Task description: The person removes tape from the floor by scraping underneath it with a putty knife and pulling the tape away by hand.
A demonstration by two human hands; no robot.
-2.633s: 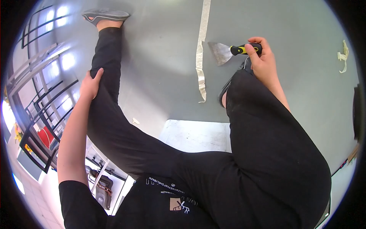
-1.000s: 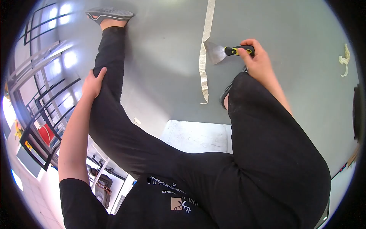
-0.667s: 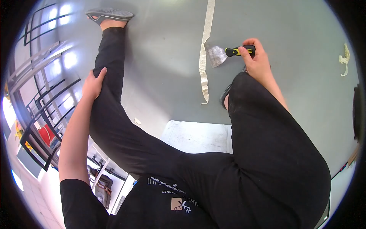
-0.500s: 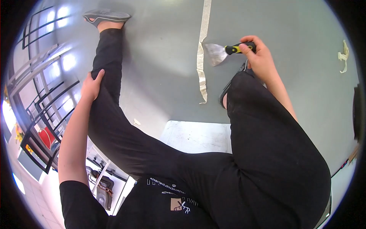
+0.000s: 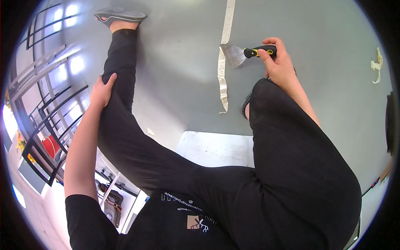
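Putty knife is held at the break in the floor tape

The step in hand is judged to be the lifting of masking tape from the grey floor (image 5: 179, 89) by scraping. The upper tape strip (image 5: 228, 23) and the lower tape strip (image 5: 222, 77) are parted by a narrow gap, and the lower one is wrinkled, with a ragged end. The putty knife (image 5: 248, 53) lies to the right of this gap, with a corner of its blade (image 5: 234, 56) just beside it; whether the tape is touched cannot be told.

For the next move, it is judged that a low blade angle and a light, steady push under the tape edge are called for, so that the floor is not scratched.

The handle is pinched by the right hand (image 5: 279, 66), the thumb being laid on the near side and the forefinger curled over the far side. The right forearm is reached forward past the bent right knee (image 5: 266, 93). The left arm is kept nearly straight, and the left hand (image 5: 102, 92) is laid on the outstretched left leg (image 5: 121, 62), with the thumb spread from the fingers; how firmly it is gripped cannot be told.
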